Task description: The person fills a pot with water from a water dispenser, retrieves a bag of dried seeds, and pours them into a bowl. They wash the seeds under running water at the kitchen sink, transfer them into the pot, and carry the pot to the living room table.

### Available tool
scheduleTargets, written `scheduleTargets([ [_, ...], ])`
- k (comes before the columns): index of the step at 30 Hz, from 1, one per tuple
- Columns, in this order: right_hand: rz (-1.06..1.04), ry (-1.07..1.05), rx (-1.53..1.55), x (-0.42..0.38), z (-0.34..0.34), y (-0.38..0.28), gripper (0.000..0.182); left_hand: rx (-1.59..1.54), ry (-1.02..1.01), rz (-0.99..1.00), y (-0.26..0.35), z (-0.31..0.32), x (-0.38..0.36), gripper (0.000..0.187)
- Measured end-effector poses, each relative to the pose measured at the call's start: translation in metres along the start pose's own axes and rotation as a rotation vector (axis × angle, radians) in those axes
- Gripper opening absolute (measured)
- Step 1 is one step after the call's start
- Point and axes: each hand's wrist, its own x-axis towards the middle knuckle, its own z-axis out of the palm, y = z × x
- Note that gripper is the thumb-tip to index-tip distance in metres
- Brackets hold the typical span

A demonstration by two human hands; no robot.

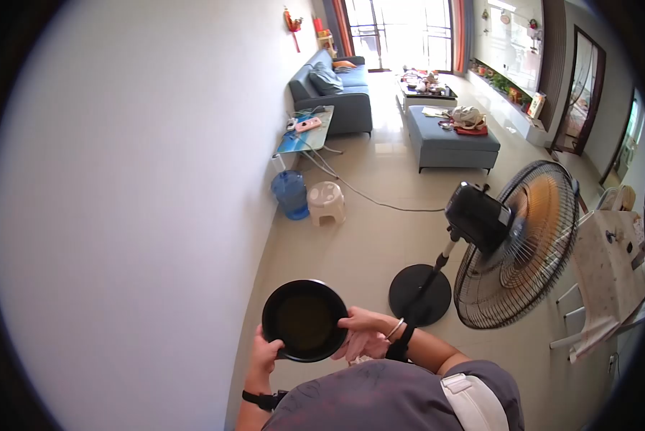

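Note:
A round black bowl is held level in front of my body, its inside dark with a brownish-yellow tint at the bottom. My left hand grips the lower left of the rim, thumb over the edge and fingers underneath. On the other side, my right hand pinches the right rim, with its thumb on top. Something pinkish shows just below the right hand, too unclear to name. Both wrists wear black bands.
A black standing fan is close on the right, its round base on the tiled floor. A white wall runs along the left. Ahead are a stool, a blue water jug, a small table, a sofa and an ottoman.

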Motion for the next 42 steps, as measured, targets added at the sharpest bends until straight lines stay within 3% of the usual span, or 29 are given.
scheduleTargets([
  [3, 0.134, 0.224, 0.162, 0.047, -0.054, 0.001, 0.034, 0.055, -0.229, -0.152, 0.05, 0.033, 0.09, 0.06],
  [5, 0.189, 0.332, 0.18, 0.077, -0.095, 0.013, 0.032, 0.224, -0.173, -0.191, 0.053, 0.047, 0.167, 0.073],
  [8, 0.318, 0.509, 0.102, 0.128, -0.155, 0.051, 0.033, 0.33, -0.197, -0.067, 0.042, 0.05, 0.293, 0.061],
  [11, 0.375, 0.545, 0.197, 0.169, -0.206, 0.053, 0.034, 0.359, -0.292, -0.024, 0.057, 0.05, 0.395, 0.045],
  [13, 0.46, 0.585, 0.168, 0.216, -0.238, 0.046, 0.035, 0.394, -0.248, -0.214, 0.071, 0.047, 0.454, 0.035],
  [17, 0.572, 0.643, 0.133, 0.303, -0.293, 0.057, 0.037, 0.357, -0.29, -0.237, 0.108, 0.043, 0.563, 0.032],
  [20, 0.632, 0.568, 0.257, 0.37, -0.34, 0.02, 0.036, 0.406, -0.229, -0.276, 0.118, 0.038, 0.649, 0.031],
  [23, 0.603, 0.599, 0.349, 0.458, -0.368, 0.061, 0.033, 0.407, -0.156, -0.286, 0.117, 0.036, 0.731, 0.028],
  [27, 0.677, 0.684, 0.36, 0.57, -0.398, 0.06, 0.033, 0.422, -0.1, -0.169, 0.116, 0.036, 0.881, 0.024],
  [29, 0.702, 0.705, 0.416, 0.62, -0.411, 0.062, 0.033, 0.526, -0.084, 0.01, 0.108, 0.037, 0.969, 0.034],
  [30, 0.716, 0.72, 0.469, 0.642, -0.419, 0.066, 0.034, 0.514, -0.084, 0.001, 0.111, 0.046, 1.006, 0.034],
  [32, 0.703, 0.729, 0.514, 0.686, -0.431, 0.079, 0.034, 0.818, 0.002, 0.012, 0.111, 0.06, 1.071, 0.057],
  [33, 0.671, 0.748, 0.576, 0.707, -0.439, 0.073, 0.035, 0.821, -0.004, 0.0, 0.109, 0.069, 1.099, 0.057],
  [35, 0.72, 0.747, 0.573, 0.742, -0.457, 0.055, 0.034, 1.07, 0.192, 0.12, 0.1, 0.092, 1.147, 0.081],
  [36, 0.763, 0.735, 0.616, 0.757, -0.468, 0.037, 0.034, 1.047, 0.154, -0.028, 0.112, 0.104, 1.161, 0.091],
  [38, 0.771, 0.717, 0.68, 0.776, -0.485, 0.003, 0.034, 1.117, 0.134, -0.088, 0.11, 0.113, 1.187, 0.09],
  [42, 0.778, 0.736, 0.541, 0.817, -0.495, 0.04, 0.037, 1.123, 0.072, -0.106, 0.091, 0.11, 1.221, 0.073],
])
